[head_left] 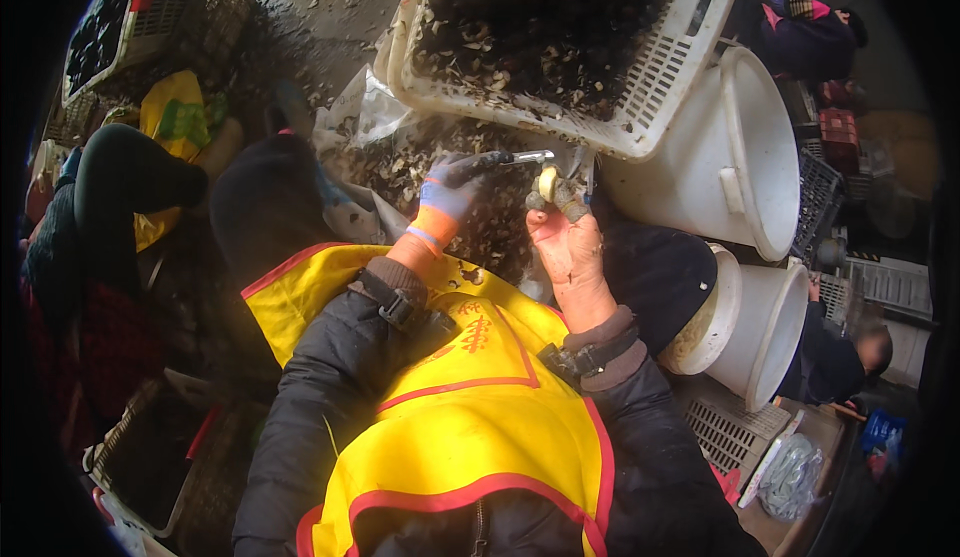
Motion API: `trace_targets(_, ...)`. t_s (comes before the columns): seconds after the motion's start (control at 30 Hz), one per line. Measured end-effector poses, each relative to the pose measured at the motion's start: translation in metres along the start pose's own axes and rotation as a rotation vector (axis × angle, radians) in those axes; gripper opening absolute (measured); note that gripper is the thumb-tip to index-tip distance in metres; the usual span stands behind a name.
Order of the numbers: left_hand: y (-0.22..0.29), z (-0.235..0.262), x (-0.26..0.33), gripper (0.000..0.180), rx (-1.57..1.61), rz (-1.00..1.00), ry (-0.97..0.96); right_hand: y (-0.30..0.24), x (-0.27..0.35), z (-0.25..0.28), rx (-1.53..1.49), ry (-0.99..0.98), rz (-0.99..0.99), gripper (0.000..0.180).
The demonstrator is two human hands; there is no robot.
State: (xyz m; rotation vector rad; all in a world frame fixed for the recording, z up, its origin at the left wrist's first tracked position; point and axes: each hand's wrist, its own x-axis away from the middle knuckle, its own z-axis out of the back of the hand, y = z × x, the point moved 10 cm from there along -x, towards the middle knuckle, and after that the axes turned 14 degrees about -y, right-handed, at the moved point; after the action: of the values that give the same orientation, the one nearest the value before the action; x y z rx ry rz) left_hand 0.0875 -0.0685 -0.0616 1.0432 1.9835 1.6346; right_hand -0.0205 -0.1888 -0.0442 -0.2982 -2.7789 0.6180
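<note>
Both hands sit dead center, the crate [680,47] of shells tilts at 12 o'clock, two buckets [745,147] stack up around 3, and another basket [150,7] sits up at 10.

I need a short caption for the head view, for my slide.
Gloved left hand works a knife at a shell in the bare right hand, below a white crate.
</note>
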Motion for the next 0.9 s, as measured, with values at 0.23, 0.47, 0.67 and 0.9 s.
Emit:
trace_targets(0.23,0.029,-0.012,0.003,0.032,-0.076,-0.254,-0.022,0.016,-0.004,-0.020,-0.200,-0.150,-0.102,0.025)
trace_targets(0.47,0.051,-0.016,0.008,0.031,-0.441,-0.403,-0.054,-0.012,0.005,-0.003,0.429,0.093,0.087,0.021)
trace_targets(0.67,0.074,-0.037,0.021,0.035,-0.794,-0.606,-0.050,-0.005,0.005,0.003,0.113,0.129,0.071,0.019)
trace_targets(0.9,0.026,-0.014,0.006,0.026,0.017,-0.350,-0.122,0.000,-0.001,0.007,0.188,-0.021,0.015,0.020)
